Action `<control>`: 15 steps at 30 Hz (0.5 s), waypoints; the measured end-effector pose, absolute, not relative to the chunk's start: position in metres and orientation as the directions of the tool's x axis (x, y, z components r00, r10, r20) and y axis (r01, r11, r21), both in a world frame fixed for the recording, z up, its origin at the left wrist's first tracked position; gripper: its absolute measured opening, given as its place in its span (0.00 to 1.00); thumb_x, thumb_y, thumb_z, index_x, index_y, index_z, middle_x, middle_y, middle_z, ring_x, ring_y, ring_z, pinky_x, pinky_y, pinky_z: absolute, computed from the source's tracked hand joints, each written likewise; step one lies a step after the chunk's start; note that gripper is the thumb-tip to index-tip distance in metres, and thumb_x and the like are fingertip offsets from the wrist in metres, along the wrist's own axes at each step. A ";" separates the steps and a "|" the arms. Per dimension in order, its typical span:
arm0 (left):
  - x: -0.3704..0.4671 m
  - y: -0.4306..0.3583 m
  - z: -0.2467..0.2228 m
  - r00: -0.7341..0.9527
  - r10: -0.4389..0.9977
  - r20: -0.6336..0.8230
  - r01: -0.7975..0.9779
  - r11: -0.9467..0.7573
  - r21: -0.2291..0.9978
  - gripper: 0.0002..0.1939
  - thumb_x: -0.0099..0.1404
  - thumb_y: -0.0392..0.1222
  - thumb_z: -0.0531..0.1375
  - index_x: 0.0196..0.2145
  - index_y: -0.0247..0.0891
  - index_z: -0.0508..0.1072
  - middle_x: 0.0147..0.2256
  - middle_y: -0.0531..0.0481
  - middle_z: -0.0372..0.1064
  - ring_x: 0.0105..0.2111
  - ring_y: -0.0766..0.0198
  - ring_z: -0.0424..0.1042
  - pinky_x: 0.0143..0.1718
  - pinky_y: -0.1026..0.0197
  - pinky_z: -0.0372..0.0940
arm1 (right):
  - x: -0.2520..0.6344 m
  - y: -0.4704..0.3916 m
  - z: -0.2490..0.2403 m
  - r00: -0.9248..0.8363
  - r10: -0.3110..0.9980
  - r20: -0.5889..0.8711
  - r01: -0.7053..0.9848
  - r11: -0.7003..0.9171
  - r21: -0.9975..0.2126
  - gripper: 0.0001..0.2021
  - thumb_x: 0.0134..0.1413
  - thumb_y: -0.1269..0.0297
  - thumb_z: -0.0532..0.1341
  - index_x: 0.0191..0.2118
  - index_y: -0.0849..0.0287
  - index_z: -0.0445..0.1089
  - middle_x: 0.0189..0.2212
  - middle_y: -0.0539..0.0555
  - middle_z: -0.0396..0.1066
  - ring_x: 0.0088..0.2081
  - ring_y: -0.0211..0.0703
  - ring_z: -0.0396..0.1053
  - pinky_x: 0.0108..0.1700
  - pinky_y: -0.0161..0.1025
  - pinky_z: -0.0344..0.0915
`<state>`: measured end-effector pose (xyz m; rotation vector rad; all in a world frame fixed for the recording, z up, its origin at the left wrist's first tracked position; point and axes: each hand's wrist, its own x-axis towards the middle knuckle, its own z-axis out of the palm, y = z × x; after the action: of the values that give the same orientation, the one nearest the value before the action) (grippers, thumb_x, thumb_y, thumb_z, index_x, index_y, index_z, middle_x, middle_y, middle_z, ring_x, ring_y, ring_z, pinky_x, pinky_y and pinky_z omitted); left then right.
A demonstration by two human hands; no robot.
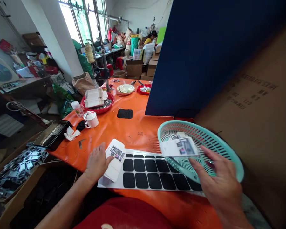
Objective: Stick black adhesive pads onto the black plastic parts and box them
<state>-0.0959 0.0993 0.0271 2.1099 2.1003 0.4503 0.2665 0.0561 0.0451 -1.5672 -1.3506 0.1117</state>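
My left hand rests against the left side of a stack of white printed cards, fingers stretched out and thumb over the stack's edge. The stack lies on the left end of a white sheet of black rounded-square stickers. Above the near left part of a turquoise plastic basket, my right hand grips a white printed card at its right end, between thumb and fingers. Whether it is one card or several is unclear. More white pieces lie beneath it in the basket, partly hidden.
A dark blue panel and a cardboard box rise at the right. On the orange table are a white lidded cup, a black pad and a red basin with card bundles. Boxes of metal parts stand left.
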 end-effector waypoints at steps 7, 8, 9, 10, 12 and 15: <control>-0.092 0.090 0.050 0.030 0.968 0.249 0.784 -0.178 0.595 0.09 0.70 0.42 0.52 0.40 0.37 0.69 0.34 0.46 0.72 0.35 0.57 0.73 0.37 0.56 0.67 | 0.230 0.055 0.054 0.054 0.812 0.581 0.630 0.423 -0.651 0.11 0.62 0.61 0.60 0.49 0.51 0.72 0.41 0.55 0.73 0.41 0.47 0.73 0.45 0.42 0.71; -0.084 0.087 0.056 0.082 0.958 0.276 0.739 -0.244 0.628 0.08 0.70 0.42 0.52 0.39 0.38 0.69 0.33 0.47 0.71 0.34 0.59 0.72 0.36 0.58 0.67 | 0.217 0.054 0.055 -0.027 0.839 0.543 0.543 0.468 -0.697 0.10 0.63 0.63 0.60 0.49 0.50 0.72 0.40 0.53 0.74 0.39 0.44 0.73 0.42 0.39 0.71; -0.074 0.083 0.061 0.144 0.942 0.304 0.687 -0.316 0.655 0.07 0.70 0.41 0.53 0.39 0.39 0.69 0.33 0.49 0.71 0.33 0.61 0.72 0.35 0.60 0.67 | 0.204 0.053 0.055 -0.094 0.859 0.503 0.461 0.485 -0.743 0.11 0.63 0.64 0.60 0.50 0.50 0.72 0.39 0.53 0.74 0.38 0.42 0.74 0.40 0.37 0.72; -0.065 0.078 0.065 0.202 0.918 0.340 0.633 -0.387 0.671 0.06 0.70 0.39 0.53 0.39 0.39 0.69 0.33 0.50 0.71 0.33 0.63 0.71 0.35 0.61 0.67 | 0.192 0.053 0.055 -0.136 0.877 0.462 0.393 0.475 -0.787 0.13 0.62 0.64 0.60 0.52 0.50 0.71 0.40 0.53 0.75 0.37 0.42 0.74 0.40 0.37 0.72; -0.047 0.070 0.067 0.275 0.858 0.433 0.540 -0.511 0.669 0.04 0.70 0.35 0.53 0.39 0.39 0.68 0.33 0.51 0.69 0.32 0.65 0.70 0.35 0.64 0.66 | 0.173 0.054 0.052 -0.146 0.922 0.360 0.296 0.388 -0.873 0.18 0.60 0.62 0.62 0.56 0.51 0.69 0.42 0.54 0.75 0.36 0.42 0.74 0.42 0.39 0.73; -0.030 0.061 0.061 0.283 0.801 0.528 0.509 -0.592 0.625 0.05 0.69 0.31 0.54 0.40 0.39 0.67 0.33 0.51 0.68 0.32 0.66 0.69 0.35 0.65 0.66 | 0.162 0.054 0.043 -0.054 0.987 0.152 0.143 0.158 -0.977 0.21 0.55 0.58 0.66 0.55 0.54 0.70 0.43 0.57 0.75 0.38 0.45 0.74 0.44 0.42 0.73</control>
<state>-0.0304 0.0606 0.0606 2.2234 1.1885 1.2161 0.1624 0.0542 0.0428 -1.1775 -1.4181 1.0495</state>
